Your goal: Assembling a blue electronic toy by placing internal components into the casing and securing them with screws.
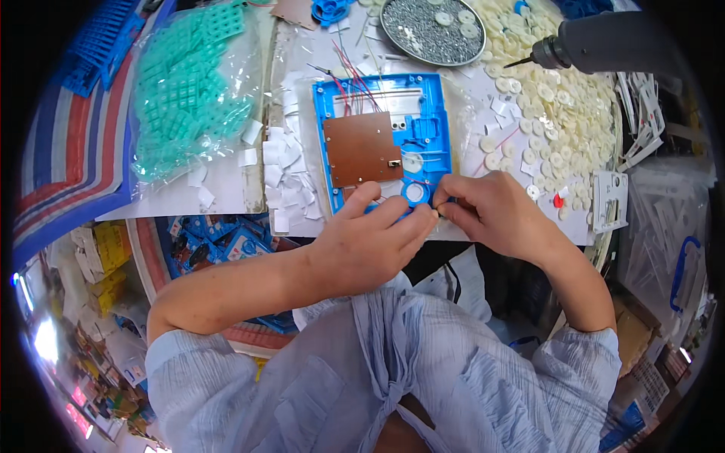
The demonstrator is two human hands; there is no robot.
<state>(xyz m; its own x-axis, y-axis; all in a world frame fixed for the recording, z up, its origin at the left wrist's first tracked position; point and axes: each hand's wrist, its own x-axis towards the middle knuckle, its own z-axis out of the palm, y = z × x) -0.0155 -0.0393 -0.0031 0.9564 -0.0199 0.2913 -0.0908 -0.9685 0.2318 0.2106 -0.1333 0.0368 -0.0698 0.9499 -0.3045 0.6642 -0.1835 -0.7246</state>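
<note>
A blue plastic housing [444, 102] lies open side up on the white work surface before me. A brown circuit board [362, 147] covers its left part, with thin red wires [349, 64] rising from the far end. A round blue ring with a white centre [415, 193] sits near the lower right corner. My left hand [374, 241] rests along the near edge, fingers curled, tips at that corner. Thumb and fingers of my right hand [491, 211] are pinched there, meeting the left fingertips. Whatever lies between them is too small to make out.
Overhead at right hangs a dark electric screwdriver [596, 47]. A round tray of small screws [434, 34] stands behind the housing. Cream plastic discs [551, 113] are heaped at right, white paper pieces [283, 174] at left, beside a clear bag of green parts [192, 90].
</note>
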